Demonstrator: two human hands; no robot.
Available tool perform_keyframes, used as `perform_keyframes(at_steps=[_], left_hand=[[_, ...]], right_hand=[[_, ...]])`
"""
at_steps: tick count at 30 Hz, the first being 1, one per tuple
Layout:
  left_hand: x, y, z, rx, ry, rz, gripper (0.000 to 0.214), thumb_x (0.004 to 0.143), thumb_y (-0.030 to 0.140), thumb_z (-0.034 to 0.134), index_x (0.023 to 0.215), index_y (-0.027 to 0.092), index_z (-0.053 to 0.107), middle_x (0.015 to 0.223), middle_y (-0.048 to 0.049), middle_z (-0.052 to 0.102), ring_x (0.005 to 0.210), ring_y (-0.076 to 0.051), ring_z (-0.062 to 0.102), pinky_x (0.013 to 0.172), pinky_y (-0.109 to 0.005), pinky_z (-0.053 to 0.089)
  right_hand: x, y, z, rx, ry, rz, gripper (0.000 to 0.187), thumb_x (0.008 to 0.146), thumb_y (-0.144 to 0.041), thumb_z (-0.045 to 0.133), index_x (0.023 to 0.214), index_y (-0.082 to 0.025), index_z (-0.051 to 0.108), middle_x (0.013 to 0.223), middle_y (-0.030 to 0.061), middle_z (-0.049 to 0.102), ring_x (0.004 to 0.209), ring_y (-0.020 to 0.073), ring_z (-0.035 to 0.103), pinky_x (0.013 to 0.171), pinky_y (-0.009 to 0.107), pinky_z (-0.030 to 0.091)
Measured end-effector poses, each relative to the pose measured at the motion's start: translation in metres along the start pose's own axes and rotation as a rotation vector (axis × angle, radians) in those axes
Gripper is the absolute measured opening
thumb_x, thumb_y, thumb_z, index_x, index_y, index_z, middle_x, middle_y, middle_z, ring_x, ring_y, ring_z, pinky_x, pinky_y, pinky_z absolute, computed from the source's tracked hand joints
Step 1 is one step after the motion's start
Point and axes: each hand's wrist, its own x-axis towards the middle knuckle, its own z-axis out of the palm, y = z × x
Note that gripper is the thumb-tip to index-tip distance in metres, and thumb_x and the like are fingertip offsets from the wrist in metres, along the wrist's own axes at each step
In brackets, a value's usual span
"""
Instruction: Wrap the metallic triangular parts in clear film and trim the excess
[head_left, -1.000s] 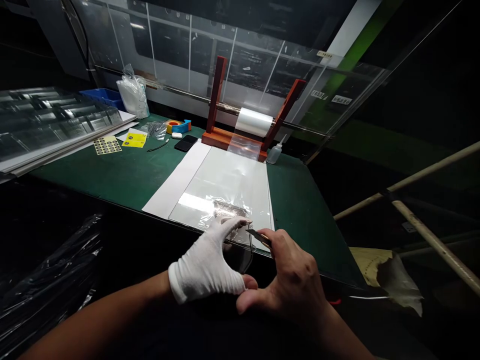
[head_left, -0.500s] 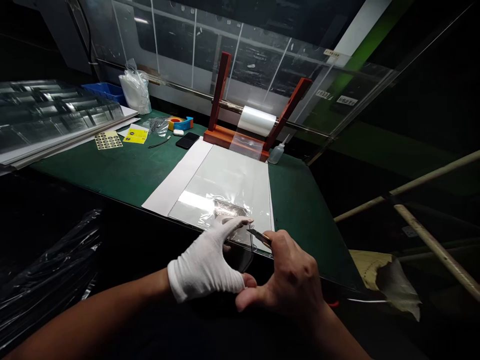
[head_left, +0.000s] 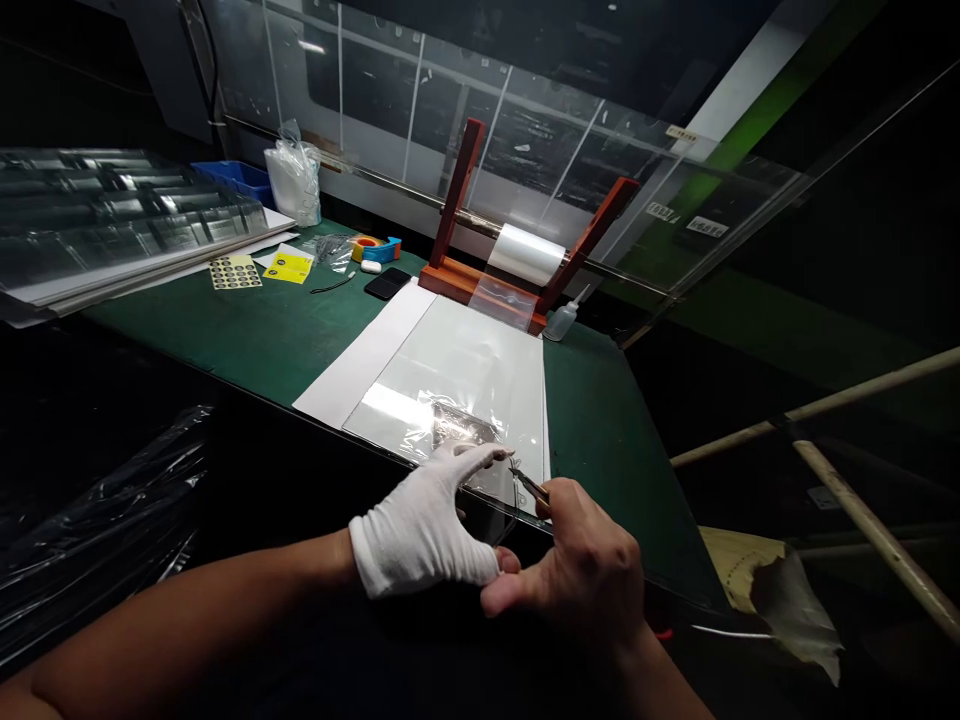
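Observation:
My left hand (head_left: 422, 525), in a white glove, grips a dark glass panel (head_left: 487, 510) at the near edge of the green table (head_left: 247, 335). Its fingers curl over the panel's top edge. My bare right hand (head_left: 581, 565) pinches a thin blade-like tool (head_left: 529, 485), its tip at the panel's upper right corner. Clear film (head_left: 457, 385) runs from a roll (head_left: 531, 254) on a red wooden stand (head_left: 465, 190) down over a white sheet (head_left: 360, 365) to the panel.
Clear plastic trays (head_left: 112, 215) are stacked at the left. Sticker sheets (head_left: 236, 271), a tape dispenser (head_left: 377, 248), a black phone (head_left: 386, 283) and a small squeeze bottle (head_left: 561, 320) lie near the stand. A blue bin (head_left: 236, 178) and a plastic bag (head_left: 294, 182) sit at the back. Poles (head_left: 870, 520) cross at the right.
The view has shifted slightly, so the table sits lower and to the right. My hands stay on the panel, and the tool tip has dropped closer to the panel's corner.

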Motion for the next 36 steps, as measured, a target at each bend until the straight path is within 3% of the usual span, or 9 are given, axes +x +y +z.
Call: perform_keyframes(at_steps=[5, 10, 14, 16, 19, 23, 27, 32, 36], left_hand=[[0.004, -0.004, 0.001, -0.019, 0.014, -0.02, 0.09, 0.053, 0.029, 0.091, 0.136, 0.022, 0.057, 0.131, -0.0088, 0.059, 0.12, -0.033, 0.056, 0.109, -0.047, 0.044], [0.006, -0.002, -0.002, -0.04, 0.019, -0.042, 0.082, 0.051, 0.026, 0.091, 0.128, 0.02, 0.063, 0.12, -0.0082, 0.062, 0.108, -0.03, 0.062, 0.099, -0.044, 0.051], [0.005, 0.003, -0.003, 0.051, 0.07, -0.043, 0.094, 0.049, 0.026, 0.091, 0.137, 0.021, 0.057, 0.128, -0.0097, 0.058, 0.113, -0.031, 0.059, 0.103, -0.043, 0.05], [0.004, 0.005, -0.002, 0.125, 0.086, -0.031, 0.099, 0.05, 0.027, 0.09, 0.142, 0.022, 0.053, 0.134, -0.0106, 0.054, 0.118, -0.032, 0.057, 0.106, -0.044, 0.047], [0.002, 0.004, 0.001, 0.244, 0.116, 0.003, 0.1, 0.052, 0.028, 0.088, 0.144, 0.024, 0.051, 0.139, -0.0106, 0.052, 0.124, -0.032, 0.053, 0.11, -0.044, 0.045], [0.001, 0.003, 0.004, 0.333, 0.15, 0.085, 0.094, 0.057, 0.03, 0.085, 0.144, 0.025, 0.05, 0.139, -0.009, 0.053, 0.127, -0.03, 0.051, 0.112, -0.043, 0.043], [-0.001, 0.002, 0.005, 0.381, 0.169, 0.122, 0.092, 0.057, 0.025, 0.084, 0.144, 0.026, 0.05, 0.139, -0.0077, 0.053, 0.129, -0.029, 0.05, 0.113, -0.043, 0.041], [-0.002, 0.0, 0.006, 0.429, 0.182, 0.136, 0.091, 0.06, 0.028, 0.085, 0.144, 0.028, 0.05, 0.141, -0.0087, 0.052, 0.13, -0.031, 0.049, 0.113, -0.044, 0.041], [-0.003, -0.002, 0.008, 0.482, 0.18, 0.135, 0.092, 0.06, 0.028, 0.086, 0.145, 0.029, 0.049, 0.144, -0.008, 0.049, 0.132, -0.03, 0.048, 0.115, -0.042, 0.04]], right_hand=[[-0.005, -0.001, 0.002, 0.01, -0.031, 0.024, 0.073, 0.078, -0.094, 0.017, 0.069, -0.025, 0.039, 0.053, -0.0033, 0.043, 0.043, 0.0129, 0.045, 0.044, 0.027, 0.034], [-0.006, -0.001, 0.003, 0.074, -0.07, 0.049, 0.072, 0.077, -0.094, 0.024, 0.07, -0.024, 0.041, 0.055, -0.0031, 0.045, 0.043, 0.0129, 0.046, 0.043, 0.026, 0.035], [-0.011, 0.003, 0.006, 0.235, -0.062, 0.15, 0.084, 0.071, -0.096, 0.037, 0.093, -0.017, 0.056, 0.075, 0.0041, 0.059, 0.06, 0.0189, 0.059, 0.051, 0.029, 0.046], [-0.017, 0.004, 0.008, 0.41, -0.024, 0.277, 0.088, 0.073, -0.094, 0.041, 0.107, -0.015, 0.059, 0.079, 0.0037, 0.056, 0.063, 0.0181, 0.057, 0.053, 0.029, 0.048], [-0.028, -0.001, 0.009, 0.697, 0.092, 0.428, 0.065, 0.086, -0.074, 0.056, 0.119, -0.018, 0.062, 0.073, -0.0024, 0.046, 0.058, 0.0129, 0.047, 0.052, 0.026, 0.045], [-0.035, -0.011, 0.008, 0.841, 0.177, 0.437, 0.038, 0.092, -0.041, 0.066, 0.125, -0.022, 0.066, 0.076, -0.0014, 0.05, 0.062, 0.0119, 0.049, 0.057, 0.026, 0.046], [-0.037, -0.013, 0.005, 0.851, 0.177, 0.411, 0.035, 0.094, -0.038, 0.062, 0.126, -0.023, 0.068, 0.077, -0.0002, 0.054, 0.06, 0.012, 0.048, 0.052, 0.026, 0.043], [-0.035, -0.012, -0.001, 0.899, 0.057, 0.37, 0.039, 0.093, -0.035, 0.063, 0.131, -0.024, 0.065, 0.074, -0.0013, 0.053, 0.059, 0.012, 0.046, 0.054, 0.026, 0.042], [-0.031, -0.013, -0.004, 0.948, 0.029, 0.384, 0.031, 0.093, -0.034, 0.063, 0.122, -0.024, 0.069, 0.07, -0.0025, 0.051, 0.059, 0.0119, 0.046, 0.056, 0.026, 0.04]])
